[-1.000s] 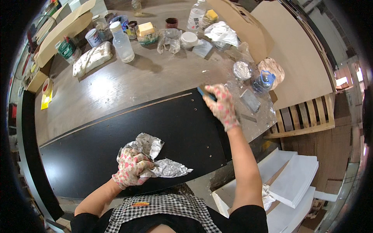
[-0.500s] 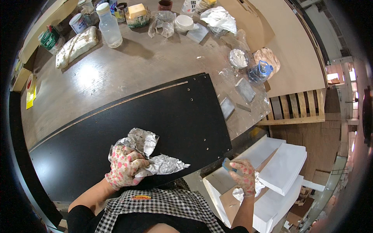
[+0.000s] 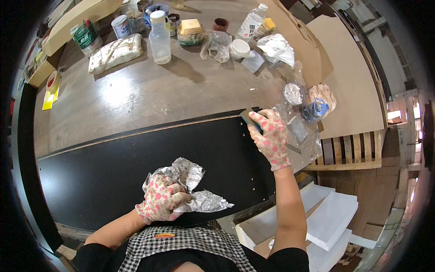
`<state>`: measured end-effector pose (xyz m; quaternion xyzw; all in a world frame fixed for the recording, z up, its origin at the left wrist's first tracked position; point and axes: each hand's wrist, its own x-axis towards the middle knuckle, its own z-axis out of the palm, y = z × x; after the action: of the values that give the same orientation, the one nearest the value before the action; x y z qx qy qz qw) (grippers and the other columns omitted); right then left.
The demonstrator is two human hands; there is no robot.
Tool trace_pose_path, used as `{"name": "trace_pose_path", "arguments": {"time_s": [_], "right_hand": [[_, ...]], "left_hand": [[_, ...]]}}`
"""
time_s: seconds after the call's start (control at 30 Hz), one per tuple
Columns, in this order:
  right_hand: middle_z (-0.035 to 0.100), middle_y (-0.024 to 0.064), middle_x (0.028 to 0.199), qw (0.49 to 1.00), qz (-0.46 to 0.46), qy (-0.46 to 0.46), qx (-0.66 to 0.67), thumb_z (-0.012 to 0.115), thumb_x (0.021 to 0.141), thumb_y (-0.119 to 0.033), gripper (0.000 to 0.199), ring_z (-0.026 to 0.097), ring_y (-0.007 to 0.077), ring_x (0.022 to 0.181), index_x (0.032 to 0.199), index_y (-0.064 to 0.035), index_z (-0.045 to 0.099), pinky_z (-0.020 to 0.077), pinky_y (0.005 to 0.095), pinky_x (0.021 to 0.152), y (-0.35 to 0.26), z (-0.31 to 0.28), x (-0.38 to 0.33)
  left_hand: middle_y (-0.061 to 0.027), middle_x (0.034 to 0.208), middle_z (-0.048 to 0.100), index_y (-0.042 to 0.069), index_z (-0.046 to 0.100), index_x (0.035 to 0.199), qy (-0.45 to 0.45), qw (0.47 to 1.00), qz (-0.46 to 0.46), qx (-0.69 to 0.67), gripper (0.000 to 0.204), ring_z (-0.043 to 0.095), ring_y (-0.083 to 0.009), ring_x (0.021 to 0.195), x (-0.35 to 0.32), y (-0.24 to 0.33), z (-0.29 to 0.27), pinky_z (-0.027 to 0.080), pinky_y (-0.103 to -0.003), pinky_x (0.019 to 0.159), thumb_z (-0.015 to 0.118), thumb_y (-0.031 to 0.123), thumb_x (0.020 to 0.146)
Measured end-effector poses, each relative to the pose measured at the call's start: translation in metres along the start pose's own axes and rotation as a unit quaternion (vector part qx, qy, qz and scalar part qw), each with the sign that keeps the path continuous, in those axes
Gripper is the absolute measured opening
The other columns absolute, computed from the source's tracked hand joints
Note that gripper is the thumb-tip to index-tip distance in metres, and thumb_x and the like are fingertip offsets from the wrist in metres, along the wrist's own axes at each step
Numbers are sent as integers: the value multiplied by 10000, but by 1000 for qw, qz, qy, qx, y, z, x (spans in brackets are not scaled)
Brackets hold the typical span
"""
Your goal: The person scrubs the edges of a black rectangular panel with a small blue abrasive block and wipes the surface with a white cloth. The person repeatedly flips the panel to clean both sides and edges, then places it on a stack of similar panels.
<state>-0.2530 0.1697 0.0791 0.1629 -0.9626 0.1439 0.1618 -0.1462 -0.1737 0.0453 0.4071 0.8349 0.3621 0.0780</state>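
Note:
A black board (image 3: 104,181) lies flat across the near side of the table. My left hand (image 3: 163,199), in a pink-dotted glove, is closed around a crumpled silver, foil-like sheet (image 3: 209,202) resting on the board. Parts of the sheet stick out beyond the fingers. In the matching glove, my right hand (image 3: 273,136) pinches a small blue-and-tan block (image 3: 247,117), which looks like a sanding sponge. That block is at the board's far right corner, by its edge; whether it touches the surface is hard to see. Small holes run along the board's right end.
Across the table (image 3: 190,90) stand a clear bottle with a white lid (image 3: 161,43), a wrapped bundle (image 3: 115,53), a green tub (image 3: 87,38) and a white-capped bottle (image 3: 250,25). A blue-handled plastic container (image 3: 316,109) sits right. White panels (image 3: 331,217) are stacked lower right.
My right hand has moved up and left from beside the white panels to the board's far right corner, bringing the block along. My left hand keeps its grip on the silver sheet.

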Motion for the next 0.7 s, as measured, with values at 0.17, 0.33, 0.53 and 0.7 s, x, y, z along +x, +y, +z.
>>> {"name": "trace_pose_path", "arguments": {"time_s": [0.17,0.33,0.53,0.7], "right_hand": [[632,65,1014,994,-15,-58,-89,739,793,-161,283,597,280,960,1074,-124,727,498,419,830,-4,8,15],[636,47,1045,978,-96,-89,-161,718,812,-146,249,594,268,939,1059,-162,738,502,429,809,4,2,22],[640,46,1068,980,-133,-85,-122,677,815,-123,237,604,265,954,1041,-165,734,523,410,782,-8,14,37],[659,69,1113,989,-119,25,82,755,778,-43,344,641,270,986,1106,-133,709,550,397,845,-9,15,33]], "left_hand": [[31,974,683,238,754,1004,1,1000,-9,-14,323,631,-237,985,-5,-1,3,419,-462,902,752,356,703],[9,942,665,216,762,1015,-14,1000,-1,-1,310,619,-218,901,0,0,-5,441,-423,833,754,347,735],[-1,963,676,199,767,1036,-21,1000,-1,-14,332,633,-224,925,1,0,-6,456,-433,844,755,335,733],[-4,982,679,183,755,1024,49,999,7,-3,334,639,-235,931,-2,0,-6,451,-441,882,770,328,724]]}}
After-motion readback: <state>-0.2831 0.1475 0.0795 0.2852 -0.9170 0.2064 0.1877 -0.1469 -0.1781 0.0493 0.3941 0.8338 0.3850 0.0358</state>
